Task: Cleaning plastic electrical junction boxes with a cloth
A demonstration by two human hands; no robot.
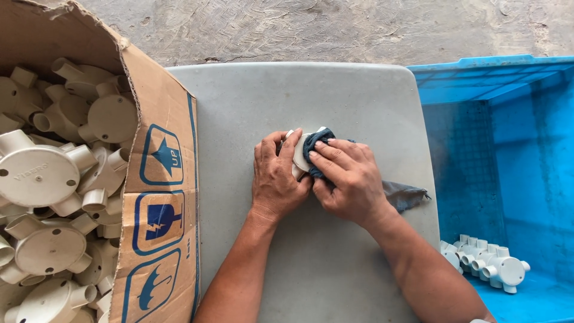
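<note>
My left hand (276,178) grips a cream plastic round junction box (298,154) over the middle of the grey table (251,101). My right hand (350,179) presses a dark blue-grey cloth (315,143) against the box; the cloth's loose end (405,195) trails out to the right from under my wrist. Most of the box is hidden by both hands and the cloth.
A cardboard carton (161,179) at the left is full of several cream junction boxes (42,173). A blue plastic crate (508,149) at the right holds a few white junction boxes (490,263) in its near corner. Beyond the table lies rough concrete floor (335,27).
</note>
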